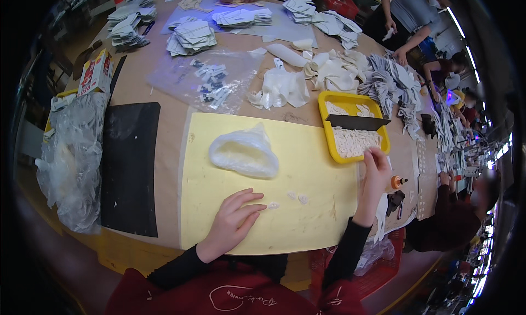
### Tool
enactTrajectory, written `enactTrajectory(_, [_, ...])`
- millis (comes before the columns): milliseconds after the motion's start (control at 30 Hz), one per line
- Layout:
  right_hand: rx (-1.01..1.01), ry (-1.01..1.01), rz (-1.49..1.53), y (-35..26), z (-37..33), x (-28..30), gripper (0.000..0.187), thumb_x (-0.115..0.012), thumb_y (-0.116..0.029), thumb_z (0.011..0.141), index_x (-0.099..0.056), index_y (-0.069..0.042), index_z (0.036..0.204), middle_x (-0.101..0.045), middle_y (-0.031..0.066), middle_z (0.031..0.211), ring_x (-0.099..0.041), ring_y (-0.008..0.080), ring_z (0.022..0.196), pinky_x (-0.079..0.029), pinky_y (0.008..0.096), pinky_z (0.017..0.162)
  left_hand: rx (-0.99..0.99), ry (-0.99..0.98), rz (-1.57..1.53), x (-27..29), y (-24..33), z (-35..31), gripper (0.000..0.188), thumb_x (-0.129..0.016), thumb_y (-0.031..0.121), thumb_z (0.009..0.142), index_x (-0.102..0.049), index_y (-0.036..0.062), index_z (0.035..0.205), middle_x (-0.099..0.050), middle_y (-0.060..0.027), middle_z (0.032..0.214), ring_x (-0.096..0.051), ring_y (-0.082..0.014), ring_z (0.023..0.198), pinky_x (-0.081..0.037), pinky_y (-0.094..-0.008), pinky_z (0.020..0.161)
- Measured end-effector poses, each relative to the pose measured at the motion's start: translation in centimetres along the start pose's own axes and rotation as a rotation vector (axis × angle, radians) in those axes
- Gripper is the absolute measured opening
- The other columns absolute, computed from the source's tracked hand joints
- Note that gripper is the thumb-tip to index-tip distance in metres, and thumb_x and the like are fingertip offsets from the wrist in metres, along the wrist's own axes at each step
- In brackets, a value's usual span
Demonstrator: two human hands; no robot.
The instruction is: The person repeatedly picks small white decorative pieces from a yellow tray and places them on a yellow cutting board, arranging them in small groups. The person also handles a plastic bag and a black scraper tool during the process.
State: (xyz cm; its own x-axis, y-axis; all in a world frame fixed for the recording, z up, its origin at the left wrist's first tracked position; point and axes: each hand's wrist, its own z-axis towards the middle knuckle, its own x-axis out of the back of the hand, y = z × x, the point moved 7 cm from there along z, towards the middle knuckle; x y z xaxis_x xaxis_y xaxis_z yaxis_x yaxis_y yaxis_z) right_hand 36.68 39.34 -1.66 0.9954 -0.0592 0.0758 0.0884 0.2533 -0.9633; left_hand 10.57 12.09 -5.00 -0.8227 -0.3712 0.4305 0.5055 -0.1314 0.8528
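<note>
My left hand (233, 221) rests on the yellow sheet (323, 222), fingers stretched and apart, the tips beside a small pale oval piece (273, 205). Two more such pieces lie a little to the right, one of them a pale piece (302, 199) with a slightly darker edge. At the near right corner of a yellow tray (330, 142), my right hand (375, 178) has thumb and fingers pinched together; whatever is between them is too small to make out. Many small cream pieces (353, 143) fill the tray's near part, behind which a dark divider (356, 122) lies across.
A crumpled translucent plastic bag (244, 152) sits on the sheet. Right of my right hand stands a small orange-capped bottle (398, 182). A black board (130, 170) lies at left. Stacks of white cut pieces (190, 38) and fabric parts are farther back; co-workers are around the table.
</note>
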Motion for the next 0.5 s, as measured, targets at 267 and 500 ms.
enactTrajectory(267, [-0.702,-0.367,0.750,1.1,-20.6,-8.4,0.009,-0.066,0.010,0.092,-0.065,0.005,0.100,-0.069,0.0124,0.092,-0.066,0.0182,0.079,-0.054,0.0280,0.073,0.076,-0.056,-0.321,0.5,0.6,-0.1,0.022,-0.070,-0.005,0.092,-0.073,-0.0004,0.113,-0.072,-0.0123,0.108,-0.072,-0.0244,0.100,-0.058,-0.0335,0.088])
enactTrajectory(500, [-0.777,-0.525,0.671,0.8,-25.2,-9.7,0.016,-0.066,0.007,0.095,-0.067,0.008,0.112,-0.073,0.0146,0.101,-0.071,0.0177,0.086,-0.058,0.0287,0.083,0.416,-0.153,-0.719,-1.4,-2.0,-1.7,0.019,-0.073,0.001,0.094,-0.073,-0.0014,0.113,-0.073,-0.0106,0.106,-0.071,-0.0124,0.091,-0.059,-0.0273,0.080])
